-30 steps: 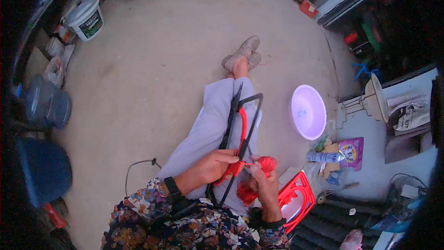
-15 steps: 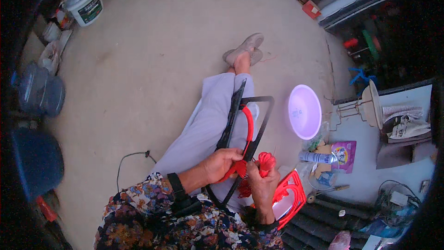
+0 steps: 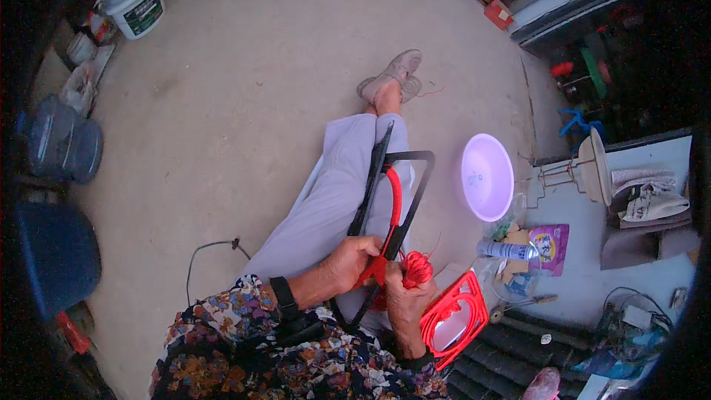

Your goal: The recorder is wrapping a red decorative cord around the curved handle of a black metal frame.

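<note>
Currently, the left hand [image 3: 349, 264] has its grip closed on the red cord [image 3: 380, 270] wound on a black frame [image 3: 419, 192], which lies over the legs [image 3: 318, 196]; the right hand [image 3: 409, 305] grips a bundle of red yarn [image 3: 418, 270] just beside the frame.

red cord [image 3: 417, 270], black frame [image 3: 398, 238], multicoloured floral shirt [image 3: 296, 364], lilac basin [image 3: 488, 178]

The red cord [image 3: 417, 270] looks fibrous; the black frame [image 3: 424, 180], matt and smooth. At the view's 3 o'clock, the lilac basin [image 3: 487, 181] is smooth plastic. The trousers [image 3: 329, 192] are matt cloth.
</note>
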The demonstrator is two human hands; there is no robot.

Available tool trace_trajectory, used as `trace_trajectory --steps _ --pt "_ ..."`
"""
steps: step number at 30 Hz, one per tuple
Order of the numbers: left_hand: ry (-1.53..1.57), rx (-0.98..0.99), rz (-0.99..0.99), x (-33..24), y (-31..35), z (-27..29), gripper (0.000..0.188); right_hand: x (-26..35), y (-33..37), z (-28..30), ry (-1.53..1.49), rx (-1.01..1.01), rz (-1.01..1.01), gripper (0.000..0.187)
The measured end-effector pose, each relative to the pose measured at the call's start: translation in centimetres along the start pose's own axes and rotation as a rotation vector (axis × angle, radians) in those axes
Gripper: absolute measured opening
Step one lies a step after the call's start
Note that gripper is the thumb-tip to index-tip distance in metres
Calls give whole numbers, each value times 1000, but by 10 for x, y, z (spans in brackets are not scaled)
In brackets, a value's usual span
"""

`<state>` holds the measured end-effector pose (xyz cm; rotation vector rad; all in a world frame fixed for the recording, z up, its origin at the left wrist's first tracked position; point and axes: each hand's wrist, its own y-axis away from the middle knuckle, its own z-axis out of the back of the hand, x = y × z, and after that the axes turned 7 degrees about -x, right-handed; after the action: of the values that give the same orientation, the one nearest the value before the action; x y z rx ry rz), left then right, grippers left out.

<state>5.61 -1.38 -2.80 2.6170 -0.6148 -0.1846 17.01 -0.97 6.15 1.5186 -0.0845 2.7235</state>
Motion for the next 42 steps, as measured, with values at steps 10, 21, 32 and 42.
trace_trajectory --steps 10,21,32,42 --pt "10 -30 -17 2 -2 8 22 4 3 -5 55 23 152 19" --pt "-323 -196 -298 -33 34 -9 28 4 -43 58 -441 241 -359 19" --pt "-815 38 -655 -62 87 -123 38 75 -53 64 -644 348 -33 20" --pt "-1380 167 -585 -53 124 -180 33 112 -58 57 -383 456 564 59"
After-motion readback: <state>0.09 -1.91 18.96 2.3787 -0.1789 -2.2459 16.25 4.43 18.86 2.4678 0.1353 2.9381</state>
